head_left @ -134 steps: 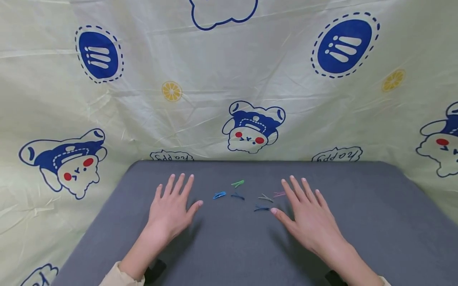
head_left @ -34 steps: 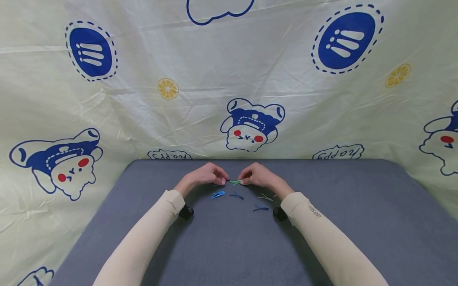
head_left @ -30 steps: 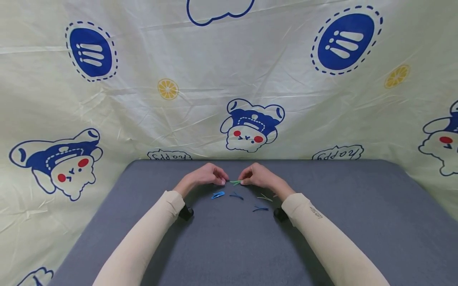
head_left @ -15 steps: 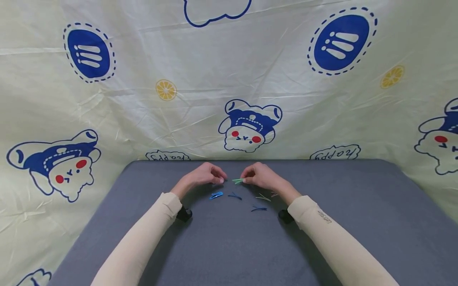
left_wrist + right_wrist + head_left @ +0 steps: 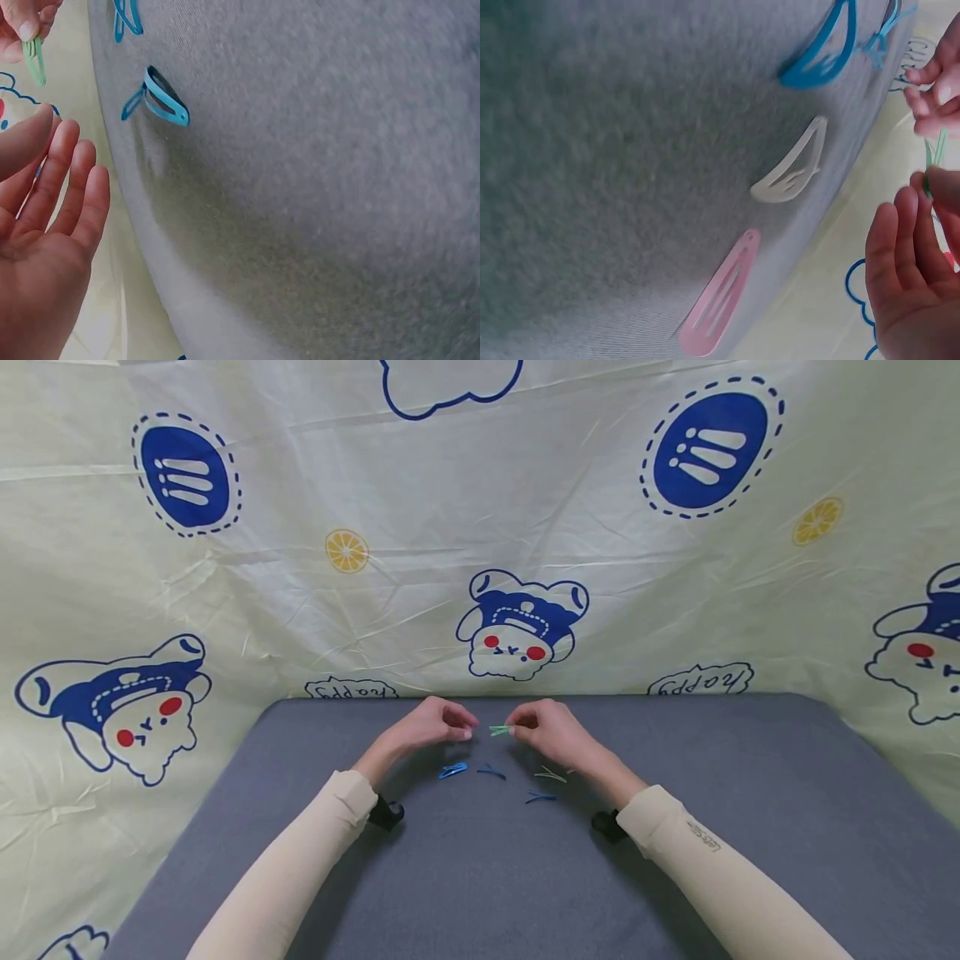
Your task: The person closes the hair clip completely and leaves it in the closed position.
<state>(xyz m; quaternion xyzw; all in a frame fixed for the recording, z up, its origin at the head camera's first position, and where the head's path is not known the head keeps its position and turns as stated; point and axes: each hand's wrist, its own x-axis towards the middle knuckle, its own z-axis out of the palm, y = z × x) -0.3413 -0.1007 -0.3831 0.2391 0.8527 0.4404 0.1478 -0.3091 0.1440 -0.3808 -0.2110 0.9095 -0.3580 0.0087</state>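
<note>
Nearest the person, well in front of the green clip (image 5: 498, 731), two cream sleeves (image 5: 288, 868) run in over the grey bench (image 5: 465, 885), each with a black fixture (image 5: 387, 813) at its wrist. The closest clip on the bench is a dark blue clip (image 5: 542, 797), in front of the green clip and somewhat to its right. Next come a pale clip (image 5: 552, 774), in front and to the right, and just beyond it on that side a pink clip (image 5: 721, 296), mostly covered by an arm in the head view. A slate-blue clip (image 5: 492, 771) lies almost straight in front of the green clip, and a bright blue clip (image 5: 453, 770) in front and to the left.

Farther off are the hands. The right hand (image 5: 557, 732), just right of the green clip, pinches its end between thumb and forefinger; the clip's two splayed arms point left and it looks lifted off the bench. The left hand (image 5: 427, 724), left of the green clip and near it without touching, holds nothing, its fingers loose. Behind the green clip hangs a pale sheet (image 5: 405, 627) printed with bears (image 5: 517, 603) and orange slices (image 5: 347, 551).
</note>
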